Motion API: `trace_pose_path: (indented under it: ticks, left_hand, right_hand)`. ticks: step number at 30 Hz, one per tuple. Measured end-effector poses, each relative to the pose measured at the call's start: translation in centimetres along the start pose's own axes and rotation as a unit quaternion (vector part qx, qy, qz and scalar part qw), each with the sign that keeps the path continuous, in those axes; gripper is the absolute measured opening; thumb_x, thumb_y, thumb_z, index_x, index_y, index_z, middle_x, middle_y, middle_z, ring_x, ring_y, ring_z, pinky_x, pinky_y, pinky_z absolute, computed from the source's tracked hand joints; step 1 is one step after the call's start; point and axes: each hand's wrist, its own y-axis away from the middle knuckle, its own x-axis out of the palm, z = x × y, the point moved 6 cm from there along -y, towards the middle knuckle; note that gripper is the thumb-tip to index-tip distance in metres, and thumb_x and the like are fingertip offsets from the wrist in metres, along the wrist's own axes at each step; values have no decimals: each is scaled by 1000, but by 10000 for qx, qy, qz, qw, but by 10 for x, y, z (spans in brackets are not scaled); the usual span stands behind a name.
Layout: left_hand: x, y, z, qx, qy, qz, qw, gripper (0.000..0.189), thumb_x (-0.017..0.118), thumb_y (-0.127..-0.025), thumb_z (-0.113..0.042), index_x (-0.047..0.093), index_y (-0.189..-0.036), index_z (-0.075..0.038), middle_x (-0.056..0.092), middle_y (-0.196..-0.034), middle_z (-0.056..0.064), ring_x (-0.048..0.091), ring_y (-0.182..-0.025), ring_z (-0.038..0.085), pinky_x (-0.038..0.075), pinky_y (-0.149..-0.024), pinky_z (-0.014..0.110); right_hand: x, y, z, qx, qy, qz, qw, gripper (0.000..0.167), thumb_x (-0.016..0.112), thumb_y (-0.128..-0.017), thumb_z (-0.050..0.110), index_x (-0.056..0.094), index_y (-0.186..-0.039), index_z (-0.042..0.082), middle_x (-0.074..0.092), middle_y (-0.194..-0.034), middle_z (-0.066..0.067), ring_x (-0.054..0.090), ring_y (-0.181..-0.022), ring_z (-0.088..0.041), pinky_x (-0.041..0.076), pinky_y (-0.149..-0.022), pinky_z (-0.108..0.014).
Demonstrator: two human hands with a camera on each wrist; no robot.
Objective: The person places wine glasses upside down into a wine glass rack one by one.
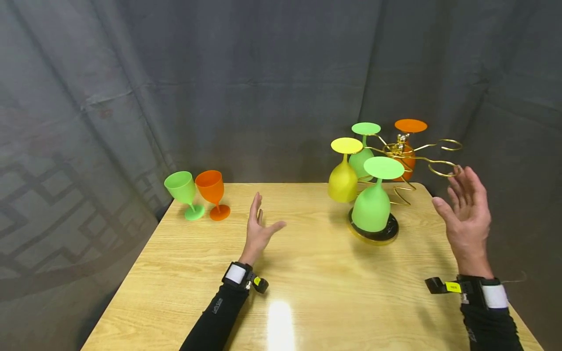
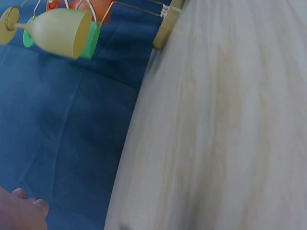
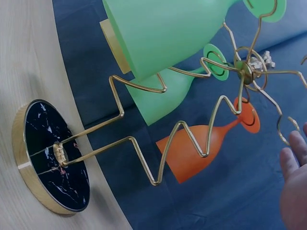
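A gold wire goblet rack (image 1: 401,148) on a round black base (image 1: 388,233) stands at the table's right side. Upside down in it hang a yellow goblet (image 1: 342,183), a green goblet (image 1: 372,207) in front, another green goblet (image 3: 163,96) behind and an orange goblet (image 3: 189,148). Beside the rack's right-hand rings, my right hand (image 1: 470,219) is raised with fingers extended and holds nothing; whether its fingertips touch a ring, I cannot tell. Over the table's middle, my left hand (image 1: 258,236) has its thumb spread away from straight fingers and holds nothing.
Two goblets stand upright at the table's back left, one green (image 1: 181,187) and one orange (image 1: 210,187). The wooden table (image 1: 307,282) ends against a grey curtain (image 1: 263,87). Two of the rack's ring arms on the right carry no goblet.
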Motion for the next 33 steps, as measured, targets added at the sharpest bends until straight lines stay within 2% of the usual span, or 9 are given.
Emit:
trace_pose_path:
  ticks: [4, 8, 13, 18, 21, 25, 29, 32, 33]
  left_hand:
    - [-21, 3, 2, 17, -66, -385, 9992, 119, 92, -78, -38, 16, -167, -20, 17, -174, 1, 10, -162, 24, 11, -133, 46]
    - [-41, 6, 3, -1, -109, -777, 9969, 109, 88, -84, -16, 17, -166, -16, 18, -173, 6, 11, -161, 27, 11, -133, 49]
    - [-61, 9, 2, -56, -95, -1238, 9923, 105, 82, -84, 1, 17, -166, -11, 18, -172, 9, 12, -160, 28, 12, -133, 49]
    - [-76, 10, 0, -109, -91, -1621, 9867, 101, 82, -83, 3, 21, -163, -3, 19, -171, 18, 13, -160, 35, 10, -132, 54]
    - [-86, 12, 0, -88, -73, -1912, 9815, 98, 83, -84, 0, 24, -162, -3, 22, -170, 17, 16, -160, 35, 12, -132, 52]
    - [-101, 14, 0, 34, -74, -2301, 9731, 96, 85, -85, -9, 27, -161, -4, 27, -168, 14, 19, -158, 31, 14, -133, 48]
    - [-110, 15, -14, -14, -127, -2580, 9661, 94, 85, -85, -10, 27, -159, 1, 26, -167, 21, 20, -158, 33, 15, -133, 47]
    - [-119, 10, -15, -58, -202, -2735, 9616, 94, 85, -85, -10, 28, -158, 2, 26, -167, 22, 19, -157, 36, 16, -132, 48]
    - [-124, 7, -12, -43, -225, -2779, 9603, 94, 85, -85, -10, 28, -158, 1, 26, -167, 21, 19, -157, 36, 16, -132, 47]
  right_hand:
    - [-4, -5, 2, -36, 117, -32, 9999, 76, 62, -88, -23, 38, -156, 0, 42, -161, -18, 41, -147, -26, 33, -123, -22]
    - [-6, -9, 3, -5, 159, -36, 9999, 76, 64, -87, -22, 39, -156, 0, 44, -160, -17, 43, -146, -24, 33, -122, -22]
    - [-7, -15, 4, 2, 609, -52, 9981, 73, 67, -87, -20, 44, -153, -1, 49, -158, -14, 47, -145, -19, 36, -120, -19]
    - [-7, -22, 9, -113, 1471, -45, 9890, 69, 68, -86, -19, 49, -150, -2, 54, -154, -13, 50, -143, -17, 38, -119, -19]
    - [-6, -24, 11, -146, 2159, 21, 9763, 65, 67, -88, -16, 51, -149, 0, 55, -154, -12, 51, -143, -16, 38, -119, -20]
    - [-2, -26, 12, -180, 2713, 66, 9623, 58, 67, -92, -12, 55, -147, 2, 57, -151, -9, 53, -140, -13, 39, -119, -20]
    - [2, -28, 16, -279, 2889, 73, 9569, 51, 67, -95, -8, 59, -144, 2, 62, -147, -6, 57, -136, -10, 40, -118, -19]
    - [2, -29, 16, -370, 2975, 80, 9540, 47, 66, -96, -7, 61, -142, 2, 64, -144, -7, 59, -132, -9, 42, -116, -18]
    - [1, -30, 15, -385, 3017, 75, 9526, 46, 66, -96, -7, 62, -141, 2, 65, -143, -7, 61, -130, -9, 43, -115, -17]
